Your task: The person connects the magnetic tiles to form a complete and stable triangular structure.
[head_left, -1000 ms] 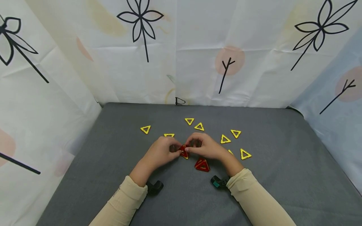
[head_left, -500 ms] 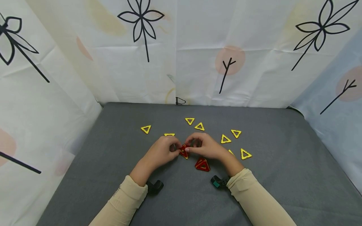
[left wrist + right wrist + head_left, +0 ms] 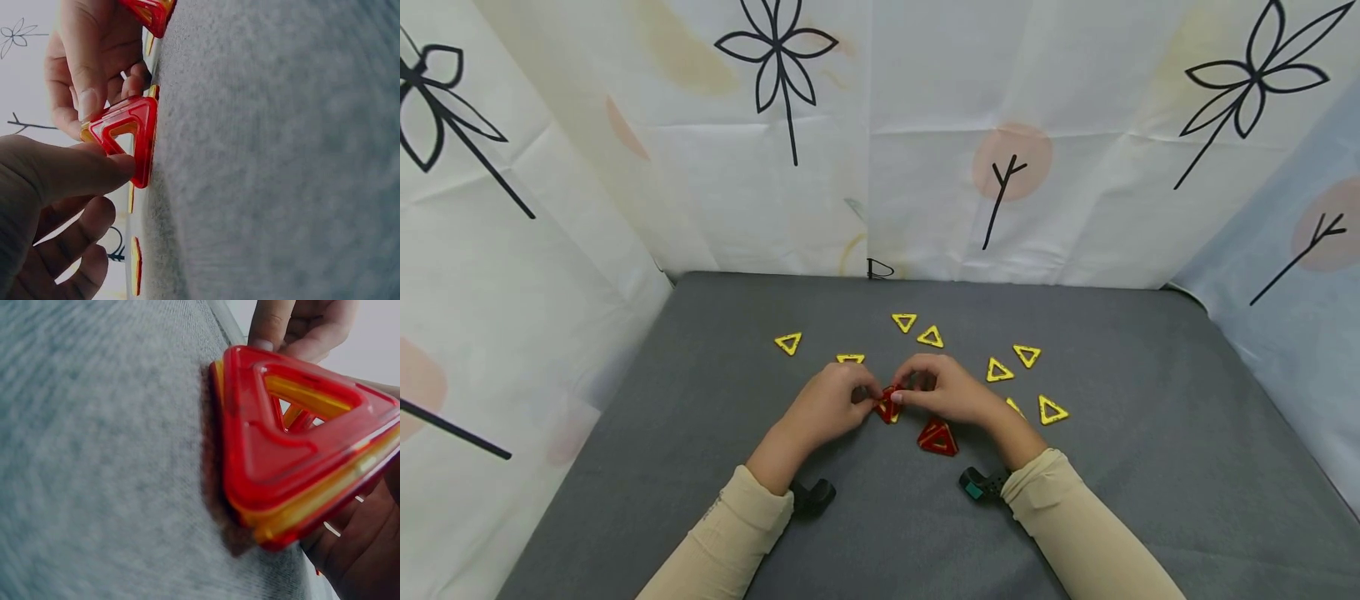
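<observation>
My left hand (image 3: 831,398) and right hand (image 3: 942,387) meet over the middle of the grey table. Between them they pinch red-and-yellow triangular magnetic tiles (image 3: 888,407), joined at an angle. In the left wrist view, the left thumb rests on a red tile (image 3: 145,140) while the right thumb and fingers grip its upper side. A red-and-yellow tile pyramid (image 3: 937,437) sits on the table beside the right hand, touched by neither hand in the head view. That pyramid (image 3: 245,450) fills much of the right wrist view, hiding part of the hands' work.
Several yellow triangle tiles lie flat beyond and beside the hands, among them one at the left (image 3: 788,343), one at the back (image 3: 904,316) and one at the right (image 3: 1042,411). A patterned white cloth (image 3: 925,208) stands behind the grey table (image 3: 1120,367).
The pinched tiles have tilted slightly, and more red shows on their near side. Both hands stay nearly in place, still gripping. The pyramid and loose yellow tiles have not moved.
</observation>
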Action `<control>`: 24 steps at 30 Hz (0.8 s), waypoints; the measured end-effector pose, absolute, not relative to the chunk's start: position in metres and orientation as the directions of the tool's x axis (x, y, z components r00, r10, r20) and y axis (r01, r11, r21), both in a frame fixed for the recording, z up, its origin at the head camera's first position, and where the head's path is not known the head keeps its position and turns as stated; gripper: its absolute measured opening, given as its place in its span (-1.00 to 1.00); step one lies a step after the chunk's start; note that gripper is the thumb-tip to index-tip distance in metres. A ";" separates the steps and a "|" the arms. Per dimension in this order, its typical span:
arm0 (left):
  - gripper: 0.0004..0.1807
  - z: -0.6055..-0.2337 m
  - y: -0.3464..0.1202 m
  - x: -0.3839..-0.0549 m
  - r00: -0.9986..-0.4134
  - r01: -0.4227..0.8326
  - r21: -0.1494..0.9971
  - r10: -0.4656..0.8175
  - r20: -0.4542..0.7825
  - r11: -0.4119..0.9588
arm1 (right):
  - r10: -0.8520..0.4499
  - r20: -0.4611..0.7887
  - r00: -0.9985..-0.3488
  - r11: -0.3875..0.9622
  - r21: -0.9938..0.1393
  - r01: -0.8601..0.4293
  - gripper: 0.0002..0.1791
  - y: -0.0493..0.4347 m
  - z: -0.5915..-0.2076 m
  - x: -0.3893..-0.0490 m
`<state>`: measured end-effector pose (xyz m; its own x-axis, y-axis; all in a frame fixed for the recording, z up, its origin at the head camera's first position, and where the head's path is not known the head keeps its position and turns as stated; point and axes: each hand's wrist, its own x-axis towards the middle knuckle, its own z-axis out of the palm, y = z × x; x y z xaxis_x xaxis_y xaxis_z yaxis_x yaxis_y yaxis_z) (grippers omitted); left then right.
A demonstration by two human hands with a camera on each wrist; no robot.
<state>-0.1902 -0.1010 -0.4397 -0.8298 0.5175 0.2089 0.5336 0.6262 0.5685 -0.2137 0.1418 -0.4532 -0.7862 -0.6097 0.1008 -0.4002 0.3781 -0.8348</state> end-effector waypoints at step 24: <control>-0.68 -0.443 -0.096 -0.188 -0.883 0.423 0.543 0.463 0.071 0.725 | -0.589 0.208 -0.781 0.316 -0.830 -0.460 -0.82 0.139 -0.452 -0.211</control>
